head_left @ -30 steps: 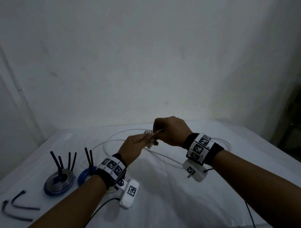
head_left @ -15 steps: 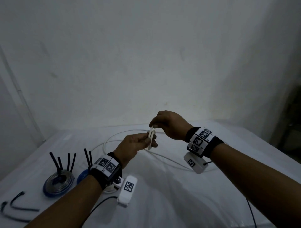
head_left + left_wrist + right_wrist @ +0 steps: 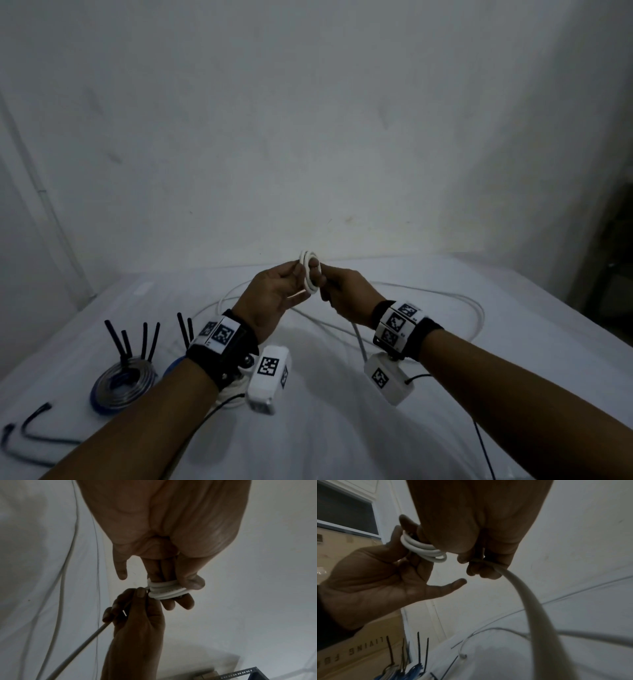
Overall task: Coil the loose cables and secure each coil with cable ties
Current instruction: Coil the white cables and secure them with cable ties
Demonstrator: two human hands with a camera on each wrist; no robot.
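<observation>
we pinch the white coil in our left hand; our right hand, just beside, grips the cable tail trailing table-ward.

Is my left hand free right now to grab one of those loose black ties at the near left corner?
Probably not yet. The left hand has the white cable coil wound around its fingers, so reaching would likely spill the loops. Nothing blocks the path to the black ties; the right hand grips the cable's running length.

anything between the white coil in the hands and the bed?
Only air directly under the coil; below it, loose white cable loops across the bed. Head view shows it.
</observation>
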